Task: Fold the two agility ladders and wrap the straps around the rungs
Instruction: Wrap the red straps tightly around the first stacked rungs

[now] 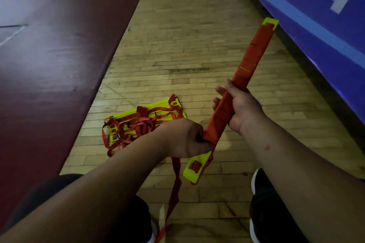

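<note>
One agility ladder is stacked into a long yellow bundle, most of its length wound in red strap. My right hand grips its middle and holds it slanted above the floor. My left hand is closed on the red strap at the bundle's near end, where yellow rung ends show. The loose strap tail hangs down between my feet. The second ladder lies on the wooden floor beyond my left hand, yellow rungs stacked flat with red straps tangled loosely over them.
A dark red mat runs along the left of the wooden floor strip. A blue padded banner with white lettering slants along the right. My dark shoes stand at the bottom.
</note>
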Demonstrator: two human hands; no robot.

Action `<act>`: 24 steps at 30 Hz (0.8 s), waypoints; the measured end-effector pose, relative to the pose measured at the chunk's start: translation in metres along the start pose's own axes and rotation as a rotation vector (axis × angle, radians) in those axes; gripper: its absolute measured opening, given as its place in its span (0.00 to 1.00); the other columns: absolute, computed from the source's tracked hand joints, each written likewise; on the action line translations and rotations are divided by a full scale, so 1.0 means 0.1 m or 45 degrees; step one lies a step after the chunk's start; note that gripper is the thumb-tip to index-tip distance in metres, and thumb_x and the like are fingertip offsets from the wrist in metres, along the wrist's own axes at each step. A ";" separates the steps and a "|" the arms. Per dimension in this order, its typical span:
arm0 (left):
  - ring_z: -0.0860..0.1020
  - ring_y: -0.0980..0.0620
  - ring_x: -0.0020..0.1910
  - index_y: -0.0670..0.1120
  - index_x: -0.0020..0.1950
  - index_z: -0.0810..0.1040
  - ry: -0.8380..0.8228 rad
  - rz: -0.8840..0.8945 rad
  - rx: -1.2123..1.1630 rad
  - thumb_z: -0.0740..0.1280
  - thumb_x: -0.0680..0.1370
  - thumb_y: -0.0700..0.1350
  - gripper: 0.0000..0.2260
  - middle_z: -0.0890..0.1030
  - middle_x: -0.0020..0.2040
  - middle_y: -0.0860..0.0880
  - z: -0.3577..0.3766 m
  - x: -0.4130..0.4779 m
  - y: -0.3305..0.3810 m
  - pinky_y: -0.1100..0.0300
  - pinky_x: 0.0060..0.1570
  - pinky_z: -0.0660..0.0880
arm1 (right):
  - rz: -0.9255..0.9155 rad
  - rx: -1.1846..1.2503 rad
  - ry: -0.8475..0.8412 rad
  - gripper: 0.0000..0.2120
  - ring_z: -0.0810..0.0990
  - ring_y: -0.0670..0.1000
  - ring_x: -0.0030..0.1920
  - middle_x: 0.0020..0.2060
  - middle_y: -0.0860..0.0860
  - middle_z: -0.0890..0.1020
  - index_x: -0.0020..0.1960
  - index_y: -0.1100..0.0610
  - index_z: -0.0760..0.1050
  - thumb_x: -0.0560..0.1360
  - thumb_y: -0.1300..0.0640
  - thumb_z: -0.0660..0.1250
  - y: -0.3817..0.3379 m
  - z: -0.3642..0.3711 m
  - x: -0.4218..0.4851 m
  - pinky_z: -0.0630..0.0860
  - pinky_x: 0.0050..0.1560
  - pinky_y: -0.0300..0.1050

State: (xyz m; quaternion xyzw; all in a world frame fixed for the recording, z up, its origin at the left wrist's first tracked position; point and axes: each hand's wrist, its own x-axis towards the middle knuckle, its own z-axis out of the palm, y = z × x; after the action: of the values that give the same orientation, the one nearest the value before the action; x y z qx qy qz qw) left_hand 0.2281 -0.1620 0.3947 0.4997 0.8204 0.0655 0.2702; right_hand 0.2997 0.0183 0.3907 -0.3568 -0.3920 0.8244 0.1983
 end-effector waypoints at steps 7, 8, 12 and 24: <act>0.83 0.49 0.43 0.52 0.56 0.81 0.136 0.000 0.165 0.70 0.74 0.75 0.28 0.83 0.42 0.53 0.12 0.04 0.02 0.49 0.45 0.85 | 0.029 0.043 -0.005 0.10 0.88 0.56 0.48 0.54 0.52 0.90 0.66 0.50 0.78 0.85 0.53 0.70 -0.04 0.00 -0.01 0.85 0.50 0.53; 0.84 0.50 0.42 0.51 0.57 0.81 0.135 0.005 0.092 0.71 0.75 0.72 0.25 0.83 0.42 0.53 0.09 0.03 0.02 0.49 0.45 0.85 | 0.039 0.068 -0.014 0.10 0.88 0.56 0.49 0.54 0.52 0.90 0.66 0.50 0.78 0.85 0.54 0.69 -0.06 0.00 -0.03 0.84 0.53 0.53; 0.83 0.55 0.38 0.51 0.52 0.82 -0.013 0.053 -0.427 0.75 0.79 0.62 0.15 0.84 0.40 0.53 -0.09 -0.07 0.08 0.52 0.42 0.83 | 0.109 0.329 -0.182 0.17 0.86 0.54 0.51 0.59 0.51 0.89 0.68 0.54 0.79 0.82 0.48 0.70 -0.13 -0.01 -0.13 0.82 0.53 0.51; 0.74 0.42 0.40 0.44 0.55 0.83 -0.389 0.301 -0.909 0.75 0.75 0.69 0.28 0.79 0.43 0.40 -0.15 -0.14 0.06 0.28 0.38 0.71 | 0.148 0.466 -0.685 0.25 0.85 0.43 0.39 0.48 0.45 0.87 0.70 0.47 0.81 0.78 0.36 0.70 -0.19 -0.07 -0.19 0.80 0.42 0.38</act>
State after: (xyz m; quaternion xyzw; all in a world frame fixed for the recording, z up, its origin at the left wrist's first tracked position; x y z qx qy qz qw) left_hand 0.2302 -0.1685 0.4145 0.4693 0.6335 0.3016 0.5363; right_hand 0.3188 0.0218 0.4107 -0.1065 -0.2547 0.9558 0.1010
